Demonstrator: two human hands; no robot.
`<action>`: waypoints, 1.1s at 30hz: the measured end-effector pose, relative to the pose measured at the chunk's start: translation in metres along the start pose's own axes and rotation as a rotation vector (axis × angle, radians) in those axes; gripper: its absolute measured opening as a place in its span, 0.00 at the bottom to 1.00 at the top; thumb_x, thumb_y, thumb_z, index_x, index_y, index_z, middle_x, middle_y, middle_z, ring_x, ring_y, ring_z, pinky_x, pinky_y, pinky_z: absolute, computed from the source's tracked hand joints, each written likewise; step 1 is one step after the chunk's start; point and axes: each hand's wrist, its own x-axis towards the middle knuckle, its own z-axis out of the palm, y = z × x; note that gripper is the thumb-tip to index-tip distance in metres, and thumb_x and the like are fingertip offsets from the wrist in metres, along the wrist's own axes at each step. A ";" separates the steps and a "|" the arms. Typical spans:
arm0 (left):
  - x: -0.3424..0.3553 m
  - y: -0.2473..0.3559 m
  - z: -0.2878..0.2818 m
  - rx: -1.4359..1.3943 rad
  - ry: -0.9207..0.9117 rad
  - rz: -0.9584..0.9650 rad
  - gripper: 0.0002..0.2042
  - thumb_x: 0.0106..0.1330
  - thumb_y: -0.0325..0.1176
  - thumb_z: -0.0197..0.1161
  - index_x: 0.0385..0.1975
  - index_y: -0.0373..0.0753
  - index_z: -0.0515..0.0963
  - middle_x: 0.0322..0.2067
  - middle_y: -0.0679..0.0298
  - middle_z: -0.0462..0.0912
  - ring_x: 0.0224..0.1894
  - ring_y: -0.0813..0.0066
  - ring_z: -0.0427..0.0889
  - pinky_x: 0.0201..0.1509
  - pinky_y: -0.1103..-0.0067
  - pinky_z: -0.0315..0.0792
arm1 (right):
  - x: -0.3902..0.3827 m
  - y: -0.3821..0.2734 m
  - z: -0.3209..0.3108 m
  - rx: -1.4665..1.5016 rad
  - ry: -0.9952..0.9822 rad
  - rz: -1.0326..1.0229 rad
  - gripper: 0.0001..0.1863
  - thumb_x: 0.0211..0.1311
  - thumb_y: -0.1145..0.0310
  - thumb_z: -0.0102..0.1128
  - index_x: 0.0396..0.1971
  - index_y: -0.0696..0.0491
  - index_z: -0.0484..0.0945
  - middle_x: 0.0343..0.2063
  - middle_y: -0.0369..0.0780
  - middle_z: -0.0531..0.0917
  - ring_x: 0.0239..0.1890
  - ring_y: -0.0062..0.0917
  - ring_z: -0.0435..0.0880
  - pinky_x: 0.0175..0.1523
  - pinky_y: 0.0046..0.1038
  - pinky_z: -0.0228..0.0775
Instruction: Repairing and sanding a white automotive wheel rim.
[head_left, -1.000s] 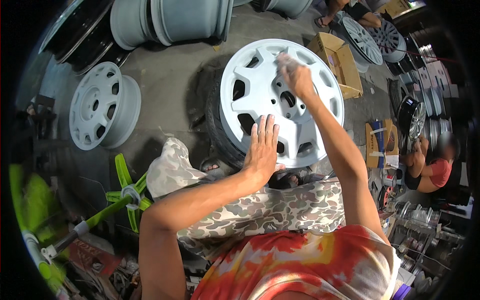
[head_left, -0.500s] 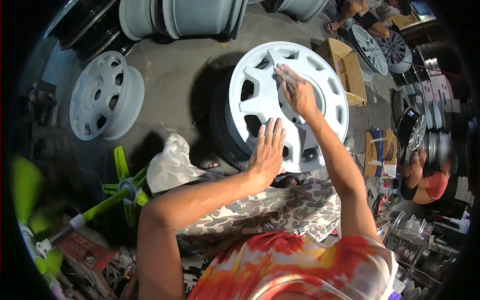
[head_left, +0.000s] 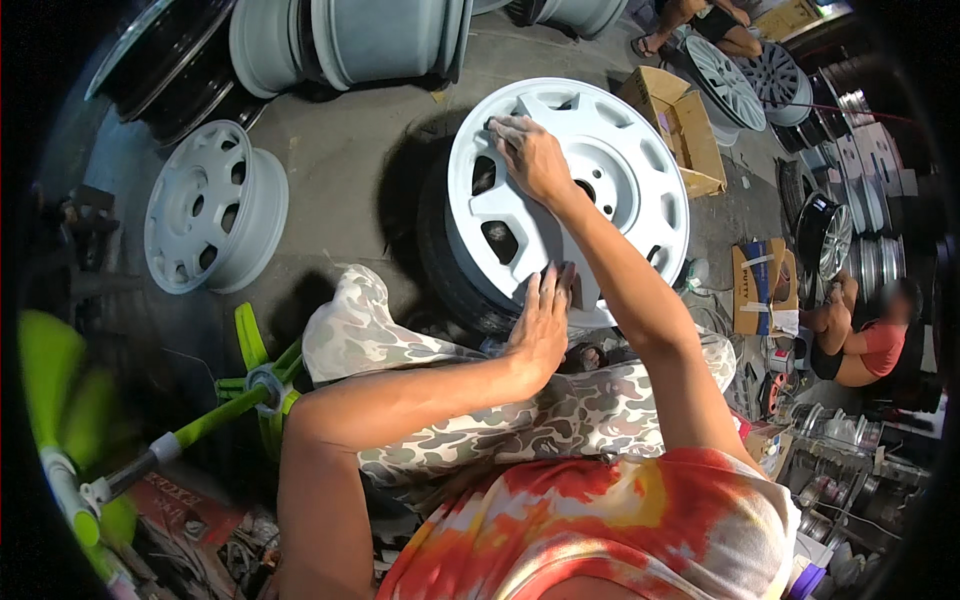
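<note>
A pale grey-white alloy wheel rim (head_left: 655, 215) lies face up before me, propped on a black tyre (head_left: 440, 255). On its far left part, by a spoke and the outer edge, my right hand (head_left: 532, 160) rests with fingers lying over the surface and slightly bent. The fingertips look dusty. No tool shows under them, though the palm side is hidden. My left hand (head_left: 540, 325) lies at the near edge of the rim, fingers stretched out and open. A grey patch beside it looks like shadow.
Another grey rim (head_left: 205, 205) stands at left, with large rims (head_left: 390, 45) behind. A green fan stand (head_left: 265, 385) stands near my left knee. Cardboard boxes (head_left: 700, 140) are at right. A seated person (head_left: 865, 340) is far right; another person's legs show at the top.
My right hand has slid left from near the hub to the rim's outer part. My left hand has come slightly nearer to me. The view has shifted a little.
</note>
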 end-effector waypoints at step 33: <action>-0.018 -0.015 0.007 -0.704 0.030 0.464 0.19 0.72 0.43 0.61 0.30 0.29 0.82 0.32 0.44 0.83 0.39 0.42 0.84 0.46 0.56 0.77 | -0.197 -0.025 -0.174 -0.311 0.102 0.238 0.21 0.57 0.77 0.65 0.52 0.49 0.84 0.41 0.42 0.79 0.44 0.39 0.76 0.50 0.40 0.71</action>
